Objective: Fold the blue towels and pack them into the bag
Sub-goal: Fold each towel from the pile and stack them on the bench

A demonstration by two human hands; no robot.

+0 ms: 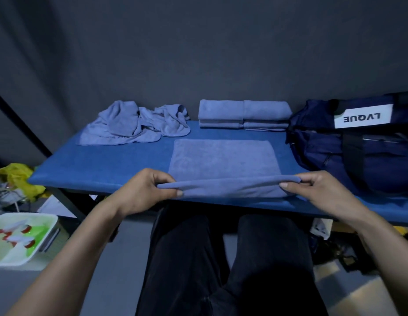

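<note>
A blue towel [223, 158] lies flat in the middle of the blue table [102, 165]. Its near edge is lifted off the table. My left hand [146, 190] pinches the near left corner and my right hand [321, 190] pinches the near right corner. Folded blue towels [244, 112] are stacked at the back of the table. A heap of unfolded blue towels [134, 124] lies at the back left. The dark blue bag [357, 144] with a white label sits on the table's right end.
A dark grey curtain hangs close behind the table. On the floor at the left stand a white bin [18, 238] with several bottles and a yellow bag [18, 176]. My legs in dark trousers [221, 258] are under the table's near edge.
</note>
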